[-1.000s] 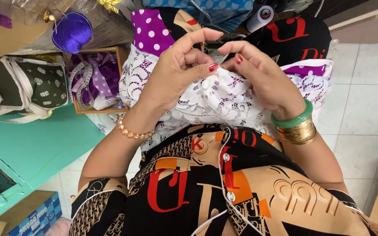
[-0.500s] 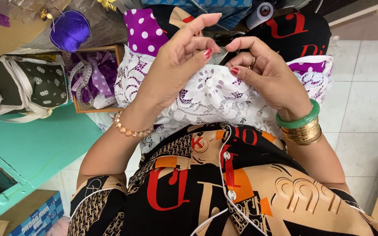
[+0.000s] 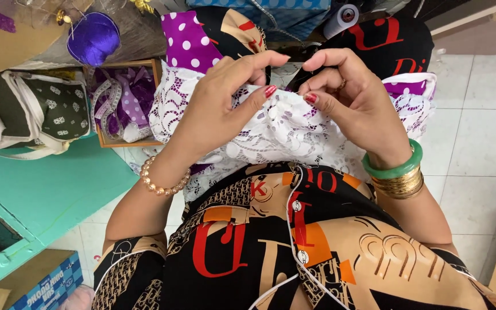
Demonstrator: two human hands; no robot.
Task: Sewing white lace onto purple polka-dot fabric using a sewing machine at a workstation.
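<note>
White lace cloth (image 3: 282, 135) lies bunched in her lap at six o'clock, soft, light and snag-prone; best pinched at the gathered edge. Left hand (image 3: 219, 109) grips that fold, fingers closed on it. Right hand (image 3: 351, 97) pinches the lace at its top edge. Half a second ago, the left fingers were spread higher. At ten o'clock, a wooden box (image 3: 124, 100) holds purple fabric.
</note>
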